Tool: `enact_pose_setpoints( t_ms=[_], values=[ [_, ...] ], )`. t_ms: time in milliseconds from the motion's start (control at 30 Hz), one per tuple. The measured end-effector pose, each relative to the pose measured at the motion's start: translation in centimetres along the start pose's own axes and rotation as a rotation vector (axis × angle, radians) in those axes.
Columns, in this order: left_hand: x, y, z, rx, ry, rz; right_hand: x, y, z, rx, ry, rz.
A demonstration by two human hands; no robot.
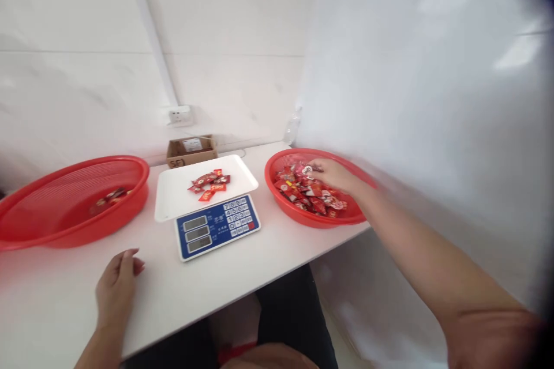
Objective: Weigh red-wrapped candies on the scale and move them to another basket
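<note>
My right hand [331,174] reaches into the right red plastic basket [298,217], its fingers closed on a red wrapped candy [307,170] with a white round mark. Many other red candy packets [318,206] lie heaped around it. My left hand [116,282] rests on the white table with its fingers loosely curled, and nothing shows in them. Between the hands stands a digital scale [219,228] with a blue keypad panel. On its white tray [171,199] lies a small pile of red candies [210,183].
At the left, a larger red basket [73,233] holds a few wrapped pieces [110,200]. Behind the scale is an open cardboard box [190,157], below a wall socket [180,116]. A clear plastic bottle [293,125] stands in the corner. Walls bound the table at the back and right.
</note>
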State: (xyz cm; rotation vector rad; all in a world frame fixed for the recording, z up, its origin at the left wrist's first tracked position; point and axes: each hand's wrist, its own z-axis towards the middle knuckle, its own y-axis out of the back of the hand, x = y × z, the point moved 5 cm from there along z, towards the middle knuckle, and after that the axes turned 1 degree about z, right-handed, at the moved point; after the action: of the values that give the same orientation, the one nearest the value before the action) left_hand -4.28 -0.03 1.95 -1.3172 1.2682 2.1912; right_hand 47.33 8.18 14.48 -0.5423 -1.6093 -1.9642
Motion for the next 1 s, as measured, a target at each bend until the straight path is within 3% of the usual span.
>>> enact_pose_setpoints(
  t_ms=[133,333,533,700,833,900,1000],
  values=[
    [-0.9,-0.1,-0.5,0.036,0.015,-0.161,4.7,-3.2,-0.8,-0.01,-0.035,0.326],
    [-0.3,-0.5,-0.5,0.041,0.014,-0.188,10.0,-10.0,-1.0,0.139,0.06,0.49],
    [-0.1,-0.7,-0.5,0.065,0.033,-0.195,12.4,-14.7,2.7,0.056,0.132,0.444],
    [-0.3,-0.7,-0.7,0.074,0.057,-0.205,14.3,-15.8,5.1,-0.058,0.224,0.241],
    [-0.5,-0.5,-0.8,0.063,0.052,-0.207,14.2,-14.8,1.6,-0.205,0.371,0.174],
    [-0.5,-0.4,-0.8,0.053,0.055,-0.21,12.8,-14.5,-1.6,-0.266,0.386,0.151],
    [-0.5,-0.3,-0.8,0.033,0.05,-0.22,9.4,-15.3,-6.2,-0.216,0.313,0.146]
  ],
)
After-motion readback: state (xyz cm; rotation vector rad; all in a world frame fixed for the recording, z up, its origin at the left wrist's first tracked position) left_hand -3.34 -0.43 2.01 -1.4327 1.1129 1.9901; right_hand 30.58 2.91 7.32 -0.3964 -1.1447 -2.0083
